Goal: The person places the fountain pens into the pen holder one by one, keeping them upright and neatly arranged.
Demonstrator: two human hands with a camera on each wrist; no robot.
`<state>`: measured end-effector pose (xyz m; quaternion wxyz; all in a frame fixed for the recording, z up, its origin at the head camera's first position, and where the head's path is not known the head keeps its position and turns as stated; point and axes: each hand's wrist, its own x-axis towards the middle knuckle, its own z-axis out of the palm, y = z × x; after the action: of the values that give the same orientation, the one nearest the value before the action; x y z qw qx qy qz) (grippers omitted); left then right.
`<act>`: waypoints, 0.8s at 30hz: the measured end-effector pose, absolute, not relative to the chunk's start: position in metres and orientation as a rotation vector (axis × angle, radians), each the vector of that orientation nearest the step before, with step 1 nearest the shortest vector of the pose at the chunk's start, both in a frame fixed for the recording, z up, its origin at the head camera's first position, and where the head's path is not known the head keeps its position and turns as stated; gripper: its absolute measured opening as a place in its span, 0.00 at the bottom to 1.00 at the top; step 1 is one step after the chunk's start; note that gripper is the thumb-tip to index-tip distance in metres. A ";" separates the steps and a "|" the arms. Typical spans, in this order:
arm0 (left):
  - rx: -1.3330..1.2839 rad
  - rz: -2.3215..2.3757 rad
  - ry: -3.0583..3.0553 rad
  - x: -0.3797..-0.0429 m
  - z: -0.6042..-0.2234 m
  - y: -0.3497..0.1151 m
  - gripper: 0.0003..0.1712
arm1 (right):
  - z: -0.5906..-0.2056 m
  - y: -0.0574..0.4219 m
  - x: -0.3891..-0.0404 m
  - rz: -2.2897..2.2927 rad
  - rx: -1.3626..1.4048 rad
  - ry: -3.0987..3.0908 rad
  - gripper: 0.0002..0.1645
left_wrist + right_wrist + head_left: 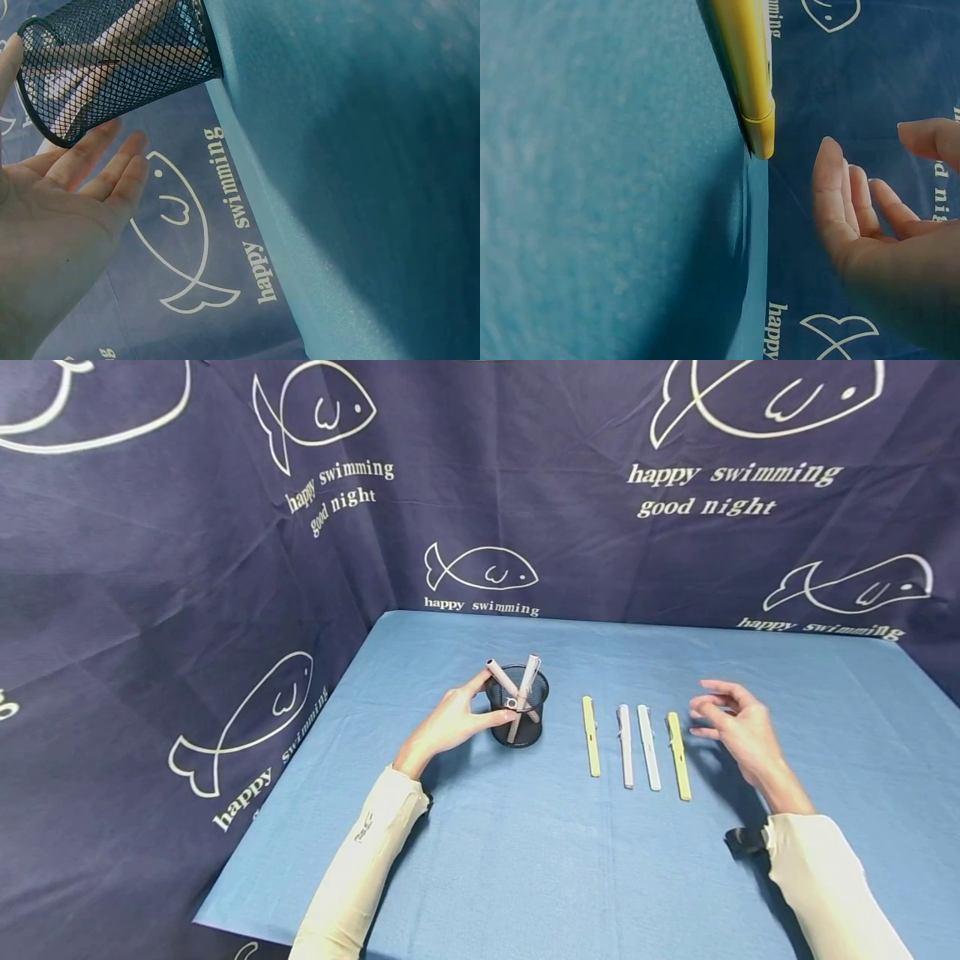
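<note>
My left hand (453, 718) holds a black mesh pen holder (529, 732) at its rim, thumb in front and fingers round the far side. Pale pens (531, 672) lean crosswise inside it, their ends sticking out above the rim. In the left wrist view, the mesh holder (157, 79) shows between the thumb and the fingers (90, 154). My right hand (738, 722) hovers with nothing in it, fingers loosely bent, just right of a yellow pen (679, 760). The right wrist view shows that yellow pen (746, 52) apart from the fingertips.
Left of the yellow pen lie a white pen (649, 750), a pale pink pen (626, 750) and another yellow pen (592, 739), roughly in a row. A blue cloth (555, 860) covers the table. Dark blue fish-print curtains (585, 560) hang behind and to the left.
</note>
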<state>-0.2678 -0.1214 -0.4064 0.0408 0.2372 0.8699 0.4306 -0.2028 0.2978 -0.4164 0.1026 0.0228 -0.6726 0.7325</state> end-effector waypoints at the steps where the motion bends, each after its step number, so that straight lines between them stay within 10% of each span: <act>1: 0.726 1.319 2.663 -0.268 -0.407 -0.121 0.55 | -0.416 0.298 -0.203 2.166 0.064 -1.990 0.18; 17: 0.724 1.296 2.677 -0.269 -0.404 -0.122 0.56 | -0.417 0.302 -0.206 2.151 -0.089 -2.222 0.12; 24: 0.726 1.299 2.674 -0.268 -0.404 -0.122 0.56 | -0.420 0.305 -0.207 1.998 -0.126 -2.519 0.33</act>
<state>-0.2683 -0.1219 -0.4045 0.0408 0.2369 0.8731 0.4242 -0.2073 0.3045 -0.4201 -0.0378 -0.0391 -0.7823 0.6205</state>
